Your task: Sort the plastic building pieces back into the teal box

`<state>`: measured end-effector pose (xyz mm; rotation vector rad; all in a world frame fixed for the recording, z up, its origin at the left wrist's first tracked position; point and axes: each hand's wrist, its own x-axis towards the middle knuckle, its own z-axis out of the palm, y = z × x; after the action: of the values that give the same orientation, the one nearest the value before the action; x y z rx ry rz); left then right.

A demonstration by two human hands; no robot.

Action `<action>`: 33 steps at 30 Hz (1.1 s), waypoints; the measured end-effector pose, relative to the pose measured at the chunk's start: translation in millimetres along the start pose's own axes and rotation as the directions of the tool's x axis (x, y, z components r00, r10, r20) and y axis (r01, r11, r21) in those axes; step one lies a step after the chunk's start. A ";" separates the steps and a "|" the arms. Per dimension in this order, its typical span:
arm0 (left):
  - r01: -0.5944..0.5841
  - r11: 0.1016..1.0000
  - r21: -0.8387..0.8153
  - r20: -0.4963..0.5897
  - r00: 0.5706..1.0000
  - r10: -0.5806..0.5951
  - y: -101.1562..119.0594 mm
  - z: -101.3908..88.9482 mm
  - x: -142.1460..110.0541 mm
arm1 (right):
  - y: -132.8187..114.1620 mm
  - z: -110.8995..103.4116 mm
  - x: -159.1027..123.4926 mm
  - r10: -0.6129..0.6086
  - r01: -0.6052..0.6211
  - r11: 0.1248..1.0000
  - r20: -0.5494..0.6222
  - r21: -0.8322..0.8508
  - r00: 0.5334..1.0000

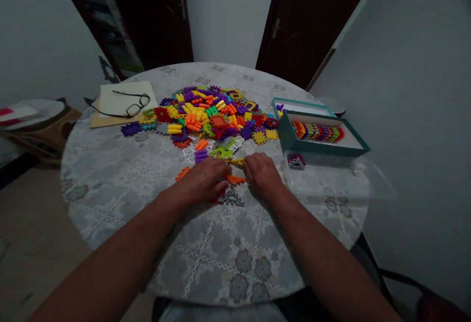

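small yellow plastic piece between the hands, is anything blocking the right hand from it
Nothing visible does: the right hand is right at the end of the small yellow plastic piece. An orange plastic piece lies nearer the person, not between them.

Along the near edge of the round table with the grey, flower-patterned cloth (pixel 217 243), a hand could pass low between the forearms, and likewise along the left edge. Toward the far edge, a broad heap of multicoloured plastic gears and pegs (pixel 211 116) blocks the middle. Black-framed eyeglasses (pixel 143 100) on white paper (pixel 117 89) obstruct the far left; a teal rectangular box (pixel 316 148) walls off the right, its left side close against the heap.
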<state>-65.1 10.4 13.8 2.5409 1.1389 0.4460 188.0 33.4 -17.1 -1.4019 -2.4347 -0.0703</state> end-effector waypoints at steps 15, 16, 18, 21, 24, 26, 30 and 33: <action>-0.027 0.992 0.119 -0.013 0.999 0.029 -1.7 12.2 8.8 | 1.0 -10.9 -11.4 -0.044 0.045 0.993 -0.010 0.108 0.999; -0.016 0.991 0.134 -0.004 1.000 0.017 -0.9 12.5 10.3 | 1.7 -11.2 -11.6 -0.047 0.047 0.992 0.002 0.117 0.999; 0.003 0.987 0.161 0.011 1.000 -0.004 0.8 12.2 13.1 | 2.5 -11.0 -12.0 -0.055 0.052 0.989 0.018 0.136 0.998; 0.009 0.977 0.214 0.031 0.999 -0.016 2.4 10.5 15.9 | 2.1 -9.7 -12.7 -0.059 0.056 0.984 0.013 0.168 0.998; 0.022 0.965 0.261 0.018 0.999 -0.028 1.1 11.2 17.6 | 1.1 -8.1 -12.9 -0.060 0.058 0.979 0.003 0.193 0.998; 0.057 0.959 0.278 -0.016 0.998 -0.055 -1.5 13.9 18.4 | 0.1 -7.3 -12.7 -0.063 0.063 0.976 -0.006 0.206 0.998; 0.151 0.965 0.214 -0.124 0.984 -0.127 -7.0 20.1 18.0 | -4.1 -6.9 -12.0 -0.087 0.092 0.964 -0.030 0.250 0.996; 0.123 0.981 0.153 -0.181 0.979 -0.095 -7.9 20.6 16.0 | -8.5 -6.6 -11.4 -0.112 0.129 0.934 -0.071 0.334 0.991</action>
<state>-51.8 24.1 -5.6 2.6017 1.4247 0.5763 187.8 18.2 -13.4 -1.0860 -2.3483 0.2693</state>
